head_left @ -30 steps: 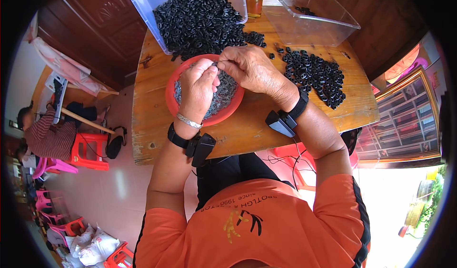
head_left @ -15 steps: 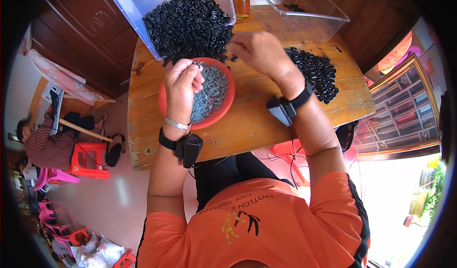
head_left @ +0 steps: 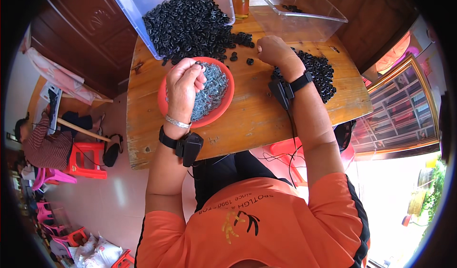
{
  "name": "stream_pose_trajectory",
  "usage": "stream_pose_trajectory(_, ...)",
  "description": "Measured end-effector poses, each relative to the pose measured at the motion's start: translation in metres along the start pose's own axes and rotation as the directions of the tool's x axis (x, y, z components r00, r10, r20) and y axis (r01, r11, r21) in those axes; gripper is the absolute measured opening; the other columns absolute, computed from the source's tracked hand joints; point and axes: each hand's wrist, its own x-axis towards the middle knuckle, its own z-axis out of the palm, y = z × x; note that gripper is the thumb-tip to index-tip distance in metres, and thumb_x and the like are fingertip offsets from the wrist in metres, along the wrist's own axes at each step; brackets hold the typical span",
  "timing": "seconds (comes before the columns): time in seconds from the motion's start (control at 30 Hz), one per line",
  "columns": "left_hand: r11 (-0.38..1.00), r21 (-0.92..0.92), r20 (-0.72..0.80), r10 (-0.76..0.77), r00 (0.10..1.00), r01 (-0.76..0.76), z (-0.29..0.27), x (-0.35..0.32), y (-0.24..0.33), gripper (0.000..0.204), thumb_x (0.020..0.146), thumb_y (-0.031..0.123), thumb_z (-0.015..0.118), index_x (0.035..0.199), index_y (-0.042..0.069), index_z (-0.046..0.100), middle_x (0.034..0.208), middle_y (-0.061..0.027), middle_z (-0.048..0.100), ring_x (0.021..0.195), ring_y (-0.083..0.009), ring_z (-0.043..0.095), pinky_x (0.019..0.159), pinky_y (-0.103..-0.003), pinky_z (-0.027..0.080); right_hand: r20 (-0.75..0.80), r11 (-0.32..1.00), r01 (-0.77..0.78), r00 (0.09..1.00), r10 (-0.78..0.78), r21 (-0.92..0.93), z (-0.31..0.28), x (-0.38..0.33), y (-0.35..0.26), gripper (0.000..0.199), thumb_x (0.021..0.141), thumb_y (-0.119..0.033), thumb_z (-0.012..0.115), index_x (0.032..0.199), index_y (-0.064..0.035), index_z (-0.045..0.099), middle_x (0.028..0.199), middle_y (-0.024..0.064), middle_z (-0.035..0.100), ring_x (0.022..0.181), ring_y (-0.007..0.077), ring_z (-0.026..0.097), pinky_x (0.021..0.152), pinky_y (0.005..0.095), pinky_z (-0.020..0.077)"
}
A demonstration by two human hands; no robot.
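Observation:
My left hand (head_left: 183, 80) is closed in a pinch above the left part of an orange-red bowl (head_left: 230, 94). A small black plastic piece (head_left: 200, 65) shows at its fingertips. Small silvery screws (head_left: 209, 96) fill the bowl. My right hand (head_left: 277, 52) hangs over the table just left of a heap of black pieces (head_left: 316, 72), fingers curled together; what they hold, if anything, is hidden. Beyond the bowl, a big heap of two-holed black pieces (head_left: 185, 25) spills out of a tipped clear bin (head_left: 131, 18).
Several loose black pieces (head_left: 244, 40) lie between the heaps on the wooden table (head_left: 238, 130). A lidded jar of amber liquid (head_left: 241, 3) and a second clear bin (head_left: 309, 22) stand at the back. Far left, another person (head_left: 47, 146) sits beside a red stool (head_left: 88, 161).
My right hand has moved right, from the edge of the big heap towards the right-hand heap, uncovering loose pieces. My left hand has stayed nearly still over the bowl.

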Motion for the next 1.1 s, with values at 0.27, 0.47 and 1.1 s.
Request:
stream_pose_trajectory(0.27,0.999,-0.037,0.008,-0.020,1.000,0.020,-0.003,-0.001,0.003,0.019,0.089,0.017,0.049,0.078,0.003,0.058,0.065,-0.0012,0.057,0.054,-0.0059,0.048,0.050,-0.019,0.038,0.016,0.642,0.023,0.998,-0.054,0.766,-0.017,0.000,-0.033,0.019,0.081,-0.009,0.061,0.099,-0.0047,0.064,0.078,0.0066,0.065,0.070,0.0164,0.062,0.067,0.0287,0.0503)
stream_pose_trajectory(0.47,0.980,-0.175,0.053,-0.090,0.995,0.098,-0.002,-0.001,0.003,0.020,0.089,0.017,0.048,0.083,0.001,0.058,0.066,-0.0030,0.058,0.053,-0.0074,0.051,0.048,-0.018,0.039,-0.008,0.009,0.011,0.951,-0.310,1.000,-0.023,-0.013,-0.080,0.022,0.088,-0.007,0.059,0.109,-0.0039,0.060,0.086,0.0018,0.063,0.074,0.0094,0.061,0.069,0.0236,0.0525)
stream_pose_trajectory(1.1,0.924,-0.375,0.058,-0.052,0.997,0.070,-0.005,0.003,-0.005,0.022,0.089,0.021,0.046,0.087,0.002,0.056,0.077,-0.0113,0.064,0.063,-0.0169,0.061,0.060,-0.026,0.048,-0.106,-0.124,0.086,0.980,-0.168,0.989,-0.005,-0.017,-0.111,0.014,0.090,-0.005,0.057,0.103,-0.0004,0.060,0.091,0.0039,0.065,0.076,0.0090,0.061,0.070,0.0235,0.0520)
